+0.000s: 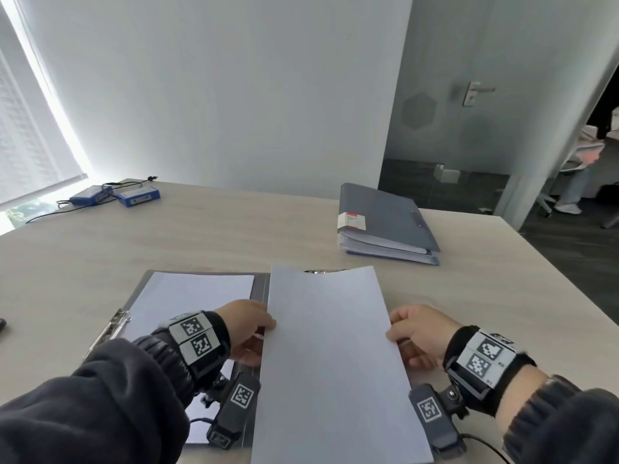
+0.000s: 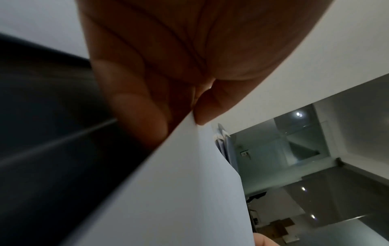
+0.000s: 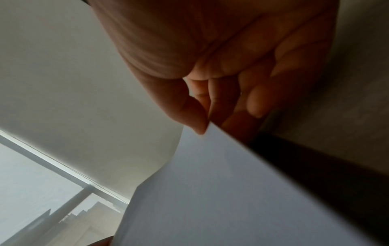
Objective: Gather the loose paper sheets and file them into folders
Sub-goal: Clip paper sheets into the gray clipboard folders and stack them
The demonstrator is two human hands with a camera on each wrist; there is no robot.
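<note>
head above, wrists beneath paper (image 1: 335,363)

Cool daylight from window (image 1: 30,135) at left, wide-angle edge bending, dim blurred wrist views

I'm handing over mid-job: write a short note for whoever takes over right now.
Left hand: pinches the left edge of the held sheets.
Right hand: pinches their right edge.
The sheets are held over the right half of the open folder; its left half already holds paper under a clip.
Two shut folders, stacked, lie far right on the table.
Done: sheets gathered.
Left: lay them into the open folder, clip them, shut it.
</note>
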